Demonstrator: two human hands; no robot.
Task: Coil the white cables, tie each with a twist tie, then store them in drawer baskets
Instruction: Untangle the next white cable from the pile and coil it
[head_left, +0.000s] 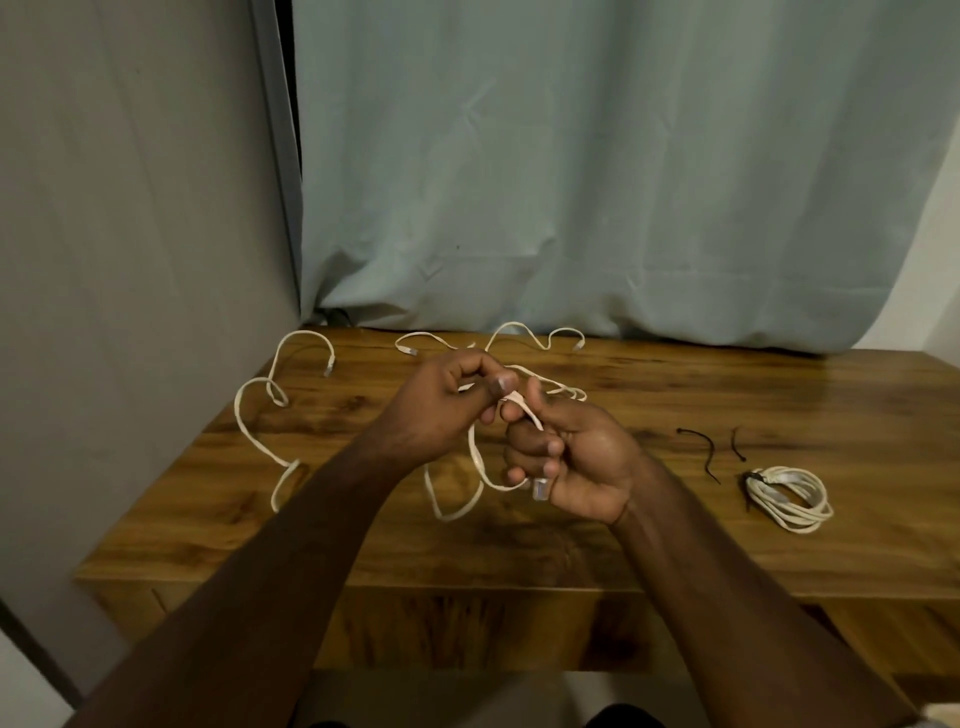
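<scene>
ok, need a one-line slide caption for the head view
Both hands, left and right, start coiling a loose white cable over a wooden table; one tied coil beside two spare twist ties.

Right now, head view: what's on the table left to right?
Loose white cable → left hand → right hand pinching the same cable → two black twist ties → coiled, tied cable.

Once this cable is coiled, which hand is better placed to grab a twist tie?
Probably the right hand: both loose black twist ties lie on the table to its right, near the tied coil. The left hand would cross over.
</scene>
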